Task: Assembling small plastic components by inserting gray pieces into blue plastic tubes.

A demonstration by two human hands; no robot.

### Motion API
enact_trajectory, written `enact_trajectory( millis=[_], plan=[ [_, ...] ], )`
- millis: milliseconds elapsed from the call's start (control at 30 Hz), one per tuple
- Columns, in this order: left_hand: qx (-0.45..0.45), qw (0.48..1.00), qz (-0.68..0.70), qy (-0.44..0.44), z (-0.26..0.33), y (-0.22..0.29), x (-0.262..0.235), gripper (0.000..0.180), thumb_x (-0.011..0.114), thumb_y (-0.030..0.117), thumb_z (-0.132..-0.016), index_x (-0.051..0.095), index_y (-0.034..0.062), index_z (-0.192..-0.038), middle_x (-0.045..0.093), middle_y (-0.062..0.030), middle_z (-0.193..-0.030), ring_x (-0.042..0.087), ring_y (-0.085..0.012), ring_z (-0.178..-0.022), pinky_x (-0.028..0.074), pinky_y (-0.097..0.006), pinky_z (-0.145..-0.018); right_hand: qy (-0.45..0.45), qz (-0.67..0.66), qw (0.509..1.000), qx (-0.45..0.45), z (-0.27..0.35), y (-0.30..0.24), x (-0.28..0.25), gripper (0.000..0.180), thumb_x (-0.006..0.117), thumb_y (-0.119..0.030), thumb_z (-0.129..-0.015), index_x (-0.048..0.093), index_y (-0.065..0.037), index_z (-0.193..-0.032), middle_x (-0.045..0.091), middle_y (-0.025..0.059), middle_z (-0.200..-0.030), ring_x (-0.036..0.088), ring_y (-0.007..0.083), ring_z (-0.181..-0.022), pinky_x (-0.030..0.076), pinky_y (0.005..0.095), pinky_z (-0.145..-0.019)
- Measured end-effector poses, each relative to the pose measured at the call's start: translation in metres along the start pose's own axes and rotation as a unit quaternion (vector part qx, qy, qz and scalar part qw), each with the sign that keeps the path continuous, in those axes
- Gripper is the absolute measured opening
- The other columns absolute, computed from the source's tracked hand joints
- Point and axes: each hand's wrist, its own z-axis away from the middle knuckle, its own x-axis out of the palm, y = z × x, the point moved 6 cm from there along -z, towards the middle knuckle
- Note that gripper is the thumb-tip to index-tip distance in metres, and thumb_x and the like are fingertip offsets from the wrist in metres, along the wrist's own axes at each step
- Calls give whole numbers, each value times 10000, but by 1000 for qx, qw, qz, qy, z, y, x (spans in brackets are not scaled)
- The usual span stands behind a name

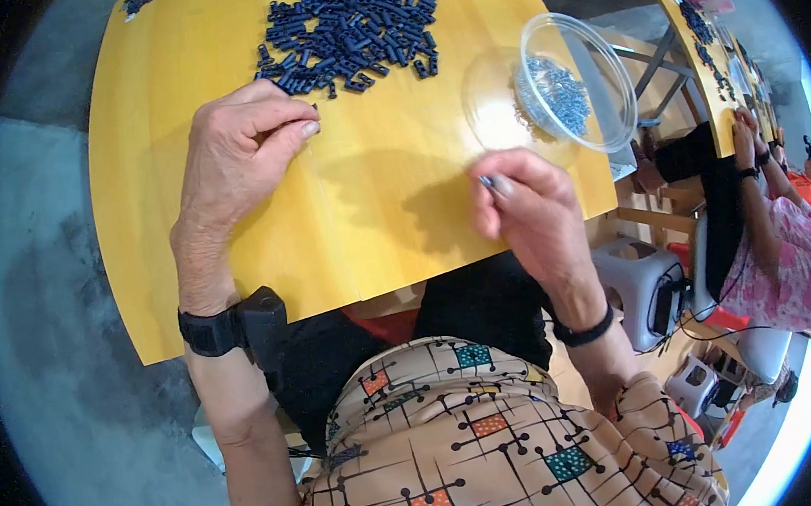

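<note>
Small dark-blue plastic parts lie heaped at the far edge of the yellow wooden table, the nearest few just beyond the left hand. Judged light, rigid and hard, they look apt to scatter or roll; each is best pinched across its short body between thumb and forefinger. The left hand rests on the table with fingers curled and thumb pressed to forefinger; whether a part sits in that pinch cannot be told. The right hand, near the table's right edge, pinches a small metallic pin at its fingertips. Just beyond it, a clear plastic bowl stands tilted, holding a loose cluster of small grey pins.
</note>
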Motion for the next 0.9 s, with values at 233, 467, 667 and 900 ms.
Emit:
enact_trajectory(
  millis=[233, 467, 667, 900],
  plan=[
    [-19, 1000, -9, -20, -1, -4, 4, 101, 653, -31, -699, 656, -23, -800, 595, -56, -737, 553, -125, -647, 426, -236, -562, 190, 53, 974, -116, 68, -27, -84, 141, 537, -34, -863, 593, 15, -983, 597, 57, -796, 542, 116, -610, 440, 225, -559],
    [24, 999, -24, 7, 0, -2, 6, 95, 661, 10, -702, 663, -10, -794, 603, -71, -716, 579, -175, -644, 448, -271, -574, 229, 110, 959, -126, 31, -55, -115, 157, 522, -52, -893, 576, -1, -1031, 597, 41, -833, 540, 83, -673, 420, 198, -613],
    [35, 999, -13, 28, -3, 5, 9, 87, 668, 33, -711, 668, 2, -792, 617, -84, -721, 602, -203, -646, 470, -288, -590, 187, 94, 969, -134, 14, -55, -106, 170, 534, -56, -889, 579, 9, -1039, 598, 33, -834, 546, 82, -668, 425, 199, -591],
    [42, 989, -14, 141, -3, 8, -12, 77, 671, -6, -722, 667, -11, -799, 617, -63, -724, 593, -147, -664, 459, -235, -593, 75, -74, 994, -12, 21, -26, -39, 206, 525, -55, -884, 564, 19, -1072, 596, 60, -820, 530, 90, -593, 423, 199, -537]
  ],
)
